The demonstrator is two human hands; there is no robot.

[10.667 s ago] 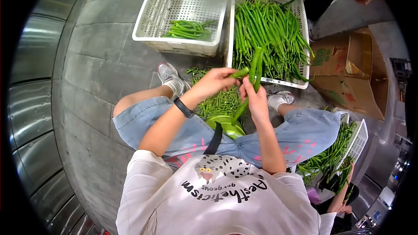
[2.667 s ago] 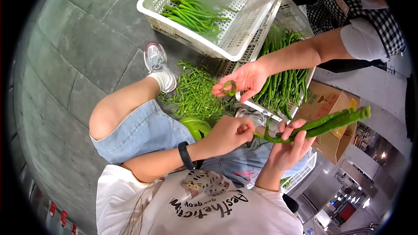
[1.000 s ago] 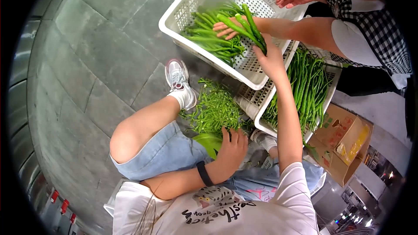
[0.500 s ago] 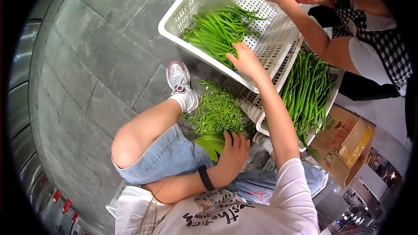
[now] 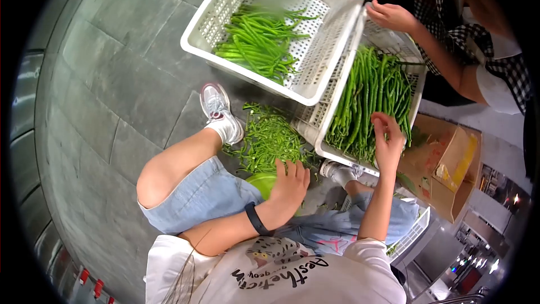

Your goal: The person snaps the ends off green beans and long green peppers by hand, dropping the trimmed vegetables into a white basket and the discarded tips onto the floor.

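Observation:
My right hand [image 5: 388, 141] is over the near right side of a heap of long green beans [image 5: 365, 98], its fingers loosely curved and apart, with nothing seen in them. These beans fill a white plastic crate [image 5: 320, 141]. Beside my knee, my left hand [image 5: 289, 187] has its fingers spread and holds nothing visible. It partly covers a bright green rounded object [image 5: 262, 183]. Close beyond it, a pile of short green bean pieces [image 5: 270, 141] lies on the floor. More green beans [image 5: 261, 42] rest in a larger white perforated crate [image 5: 197, 48].
Across the crates, another person's two hands [image 5: 391, 17] are held near the large crate's right rim. An open cardboard box [image 5: 450, 163] stands right of the bean crate. My shoe [image 5: 215, 104] is on the grey tiled floor [image 5: 135, 73], left of the bean pieces.
My right hand has left the large crate's beans and moved right and toward me, over the other crate. The other person's hands have shifted right, out from over the large crate.

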